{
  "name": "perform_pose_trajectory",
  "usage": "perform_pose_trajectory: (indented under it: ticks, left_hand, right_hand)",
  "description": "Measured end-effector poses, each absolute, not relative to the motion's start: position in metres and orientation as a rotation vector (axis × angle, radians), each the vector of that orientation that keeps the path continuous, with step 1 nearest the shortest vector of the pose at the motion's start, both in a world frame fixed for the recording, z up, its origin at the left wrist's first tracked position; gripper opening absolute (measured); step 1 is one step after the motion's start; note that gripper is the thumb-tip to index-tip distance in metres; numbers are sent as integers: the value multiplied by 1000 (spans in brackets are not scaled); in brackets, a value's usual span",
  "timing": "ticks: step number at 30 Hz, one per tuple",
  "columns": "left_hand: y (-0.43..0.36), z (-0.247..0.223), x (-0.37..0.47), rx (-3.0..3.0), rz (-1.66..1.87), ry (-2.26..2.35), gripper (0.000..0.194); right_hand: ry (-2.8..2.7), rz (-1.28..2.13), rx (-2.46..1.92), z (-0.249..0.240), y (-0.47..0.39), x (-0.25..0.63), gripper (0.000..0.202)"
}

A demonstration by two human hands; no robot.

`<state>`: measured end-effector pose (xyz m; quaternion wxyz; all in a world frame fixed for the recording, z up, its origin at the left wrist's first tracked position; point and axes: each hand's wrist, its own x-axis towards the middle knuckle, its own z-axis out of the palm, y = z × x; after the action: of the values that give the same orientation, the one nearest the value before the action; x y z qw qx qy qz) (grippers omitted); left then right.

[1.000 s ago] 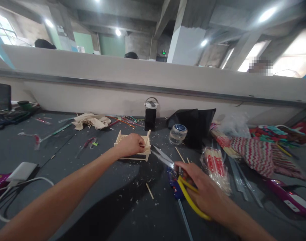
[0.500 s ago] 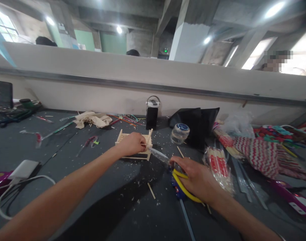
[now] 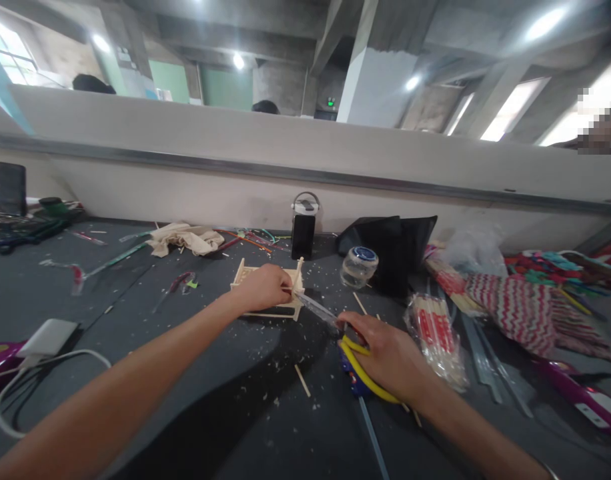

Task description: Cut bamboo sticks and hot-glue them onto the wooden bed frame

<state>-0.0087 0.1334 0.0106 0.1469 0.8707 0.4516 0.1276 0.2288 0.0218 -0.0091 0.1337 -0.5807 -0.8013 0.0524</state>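
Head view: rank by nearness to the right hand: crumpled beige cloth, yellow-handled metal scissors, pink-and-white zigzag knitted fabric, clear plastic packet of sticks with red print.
From the right hand:
1. Scissors, held in it.
2. Packet of sticks, just to its right.
3. Knitted fabric, farther right, past the packet.
4. Beige cloth, back left, near the partition.

Stick frame (image 3: 299, 303) on the table (image 3: 210, 393), crumpled cloth (image 3: 187, 239) at its ten o'clock, phone (image 3: 303, 237) at one before the partition (image 3: 225, 190), jar (image 3: 359, 270) between two and three, packet (image 3: 434, 337) between three and four, loose stick (image 3: 302, 380) at five.
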Motion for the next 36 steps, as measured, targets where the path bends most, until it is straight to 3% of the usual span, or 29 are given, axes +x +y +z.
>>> perform_pose_trajectory:
  ticks: [36]
  left_hand:
    - [131, 13, -8, 2524, 368, 1310, 16]
  right_hand:
    - [-2194, 355, -1702, -13, 19, 220, 29]
